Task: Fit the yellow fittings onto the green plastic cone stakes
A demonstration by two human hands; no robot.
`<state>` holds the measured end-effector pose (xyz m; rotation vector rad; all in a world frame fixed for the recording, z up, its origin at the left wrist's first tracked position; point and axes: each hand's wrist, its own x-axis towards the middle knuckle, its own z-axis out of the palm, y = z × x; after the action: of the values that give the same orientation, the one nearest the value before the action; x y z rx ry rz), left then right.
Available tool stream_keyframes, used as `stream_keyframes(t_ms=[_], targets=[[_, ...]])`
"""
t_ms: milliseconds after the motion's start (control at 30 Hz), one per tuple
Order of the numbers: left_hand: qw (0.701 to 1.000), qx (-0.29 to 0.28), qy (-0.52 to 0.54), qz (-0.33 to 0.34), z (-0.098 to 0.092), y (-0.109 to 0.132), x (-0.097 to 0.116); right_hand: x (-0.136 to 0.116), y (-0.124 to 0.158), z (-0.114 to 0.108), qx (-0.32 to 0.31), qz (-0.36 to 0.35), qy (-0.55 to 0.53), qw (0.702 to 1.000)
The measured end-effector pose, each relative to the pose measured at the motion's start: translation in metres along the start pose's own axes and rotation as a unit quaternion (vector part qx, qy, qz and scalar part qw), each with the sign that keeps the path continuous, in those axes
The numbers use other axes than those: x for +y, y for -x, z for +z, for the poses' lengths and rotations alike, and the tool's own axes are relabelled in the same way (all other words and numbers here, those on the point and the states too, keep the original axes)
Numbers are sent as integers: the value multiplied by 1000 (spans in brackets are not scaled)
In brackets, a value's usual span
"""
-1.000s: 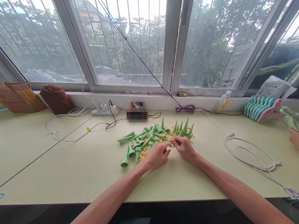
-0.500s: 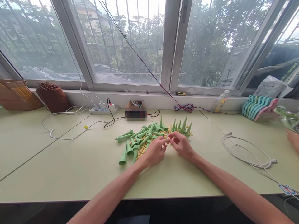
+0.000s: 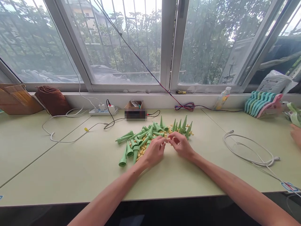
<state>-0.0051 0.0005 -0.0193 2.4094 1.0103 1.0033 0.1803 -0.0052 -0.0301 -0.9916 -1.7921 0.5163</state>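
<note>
My left hand (image 3: 154, 150) and my right hand (image 3: 181, 145) meet fingertip to fingertip above the table, both closed in a pinch. Between them shows a bit of a small yellow plastic valve piece (image 3: 167, 140), mostly hidden by the fingers. Left of and behind my left hand lies a heap of green plastic plant-watering spikes (image 3: 130, 150), hollow cones with wide collars. Small yellow valve pieces (image 3: 140, 154) are scattered among them, partly covered by my left hand. Beyond my right hand, several green spikes (image 3: 184, 122) stand point up, with yellow pieces around them.
A small cardboard box (image 3: 134, 105) and a power strip (image 3: 94, 111) stand along the sill. A coiled white cable (image 3: 225, 142) lies to the right, near pastel hangers (image 3: 258, 105) and a bottle (image 3: 222, 99). Another person's hand (image 3: 295, 134) is at the right edge.
The view has shifted slightly. My hands stay pinched together at nearly the same spot. At the right edge, the other person's hand and the green item by it have moved.
</note>
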Motion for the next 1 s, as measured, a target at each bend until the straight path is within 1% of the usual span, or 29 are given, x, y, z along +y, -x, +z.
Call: stream_keyframes(t_ms=[300, 500, 700, 900, 1000], targets=[[1000, 9, 13, -21, -4, 3, 8, -4, 0, 0, -9, -15, 9, 1000], [999, 20, 25, -3, 0, 5, 10, -6, 0, 0, -12, -16, 7, 1000], [999, 26, 33, 5, 0, 7, 13, -4, 3, 2, -30, -11, 17, 999], [998, 26, 44, -29, 1, 9, 23, -1, 4, 4, -33, -8, 13, 999], [998, 23, 58, -30, 3, 10, 24, 0, 4, 4, -34, -15, 9, 999]])
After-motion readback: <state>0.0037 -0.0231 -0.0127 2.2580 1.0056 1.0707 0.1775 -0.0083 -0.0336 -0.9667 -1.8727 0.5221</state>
